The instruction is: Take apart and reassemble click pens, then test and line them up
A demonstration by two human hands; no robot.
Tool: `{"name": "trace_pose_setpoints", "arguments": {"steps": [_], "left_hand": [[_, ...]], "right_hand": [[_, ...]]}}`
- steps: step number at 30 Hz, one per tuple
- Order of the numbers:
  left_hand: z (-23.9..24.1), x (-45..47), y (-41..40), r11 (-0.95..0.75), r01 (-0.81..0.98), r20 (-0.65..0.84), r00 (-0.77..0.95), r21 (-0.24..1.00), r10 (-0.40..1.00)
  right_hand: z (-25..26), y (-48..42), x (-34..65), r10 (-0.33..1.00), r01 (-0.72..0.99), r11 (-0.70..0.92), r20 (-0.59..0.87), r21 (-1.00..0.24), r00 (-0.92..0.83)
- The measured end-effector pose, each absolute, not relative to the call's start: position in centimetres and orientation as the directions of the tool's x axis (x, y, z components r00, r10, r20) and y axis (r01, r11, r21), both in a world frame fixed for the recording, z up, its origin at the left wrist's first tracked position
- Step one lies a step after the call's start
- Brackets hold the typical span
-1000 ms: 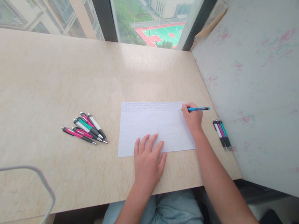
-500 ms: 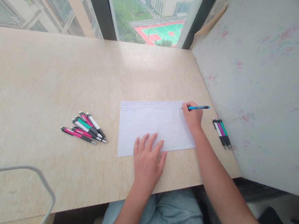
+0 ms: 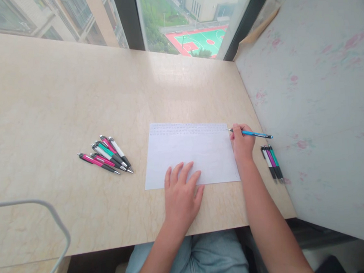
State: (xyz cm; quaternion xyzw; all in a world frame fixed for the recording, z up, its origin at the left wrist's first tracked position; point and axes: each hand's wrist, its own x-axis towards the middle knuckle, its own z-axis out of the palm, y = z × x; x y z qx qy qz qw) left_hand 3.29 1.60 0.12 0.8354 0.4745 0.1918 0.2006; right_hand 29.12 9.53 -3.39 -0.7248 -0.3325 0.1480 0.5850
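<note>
A white sheet of paper (image 3: 189,148) lies on the beige marble-look table (image 3: 72,103), with faint lines of writing along its top edge. My left hand (image 3: 182,195) rests flat on the sheet's lower edge, fingers spread. My right hand (image 3: 242,142) sits at the sheet's right edge, closed around a blue pen (image 3: 254,134) whose tip is at the paper's upper right corner. Three pens (image 3: 272,162) lie side by side just right of that hand.
A pile of several pink, teal and white pens (image 3: 106,156) lies left of the paper. A pale wall (image 3: 318,100) borders the table on the right. A window runs along the far edge. A grey wire frame (image 3: 43,210) intrudes at lower left.
My right hand has slid a little to the right, off the paper's edge, and the blue pen now tilts further out to the right. My left hand stays put.
</note>
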Motion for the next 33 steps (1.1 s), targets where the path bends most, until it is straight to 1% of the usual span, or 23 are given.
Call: {"name": "trace_pose_setpoints", "arguments": {"steps": [5,10,13,17,20,21,23,26,28,30,33], "left_hand": [[0.1,3.3,1.6,-0.466,0.717,0.129,0.473,0.517,0.871],[-0.1,3.2,1.5,-0.471,0.706,0.147,0.471,0.528,0.870],[-0.2,3.1,1.5,-0.470,0.696,0.170,0.457,0.543,0.873],[-0.3,3.0,1.3,-0.458,0.683,0.207,0.420,0.569,0.884],[-0.3,3.0,1.2,-0.462,0.669,0.233,0.407,0.583,0.883],[-0.3,3.0,1.2,-0.464,0.664,0.241,0.404,0.586,0.882],[-0.4,2.9,1.2,-0.470,0.653,0.261,0.397,0.594,0.880],[-0.5,2.8,1.4,-0.486,0.615,0.308,0.379,0.621,0.873],[-0.7,2.7,1.5,-0.492,0.565,0.350,0.347,0.662,0.870],[-0.9,2.5,1.5,-0.485,0.495,0.379,0.304,0.721,0.874],[-0.8,2.3,1.3,-0.474,0.386,0.383,0.292,0.792,0.877]], "right_hand": [[-2.9,9.3,28.7,0.673,0.145,0.019,0.119,-0.989,0.730],[-2.4,8.5,28.0,0.659,0.045,0.102,0.102,-0.994,0.746],[-2.3,7.3,27.2,0.645,0.013,0.087,0.066,-0.996,0.762],[-2.0,4.6,25.4,0.573,-0.023,0.009,-0.014,-1.000,0.819],[-1.4,2.1,23.4,0.532,-0.097,0.004,-0.080,-0.995,0.843],[-1.1,1.4,22.7,0.539,-0.117,0.003,-0.097,-0.993,0.837],[-0.3,0.5,21.2,0.623,-0.148,-0.020,-0.128,-0.989,0.772],[0.9,0.3,19.3,0.768,-0.084,-0.101,-0.132,-0.991,0.626],[1.3,0.7,18.4,0.836,-0.059,-0.133,-0.144,-0.989,0.530],[1.1,1.2,18.0,0.873,-0.068,-0.134,-0.151,-0.989,0.464],[0.1,1.6,17.6,0.878,-0.098,-0.078,-0.115,-0.992,0.464]]}}
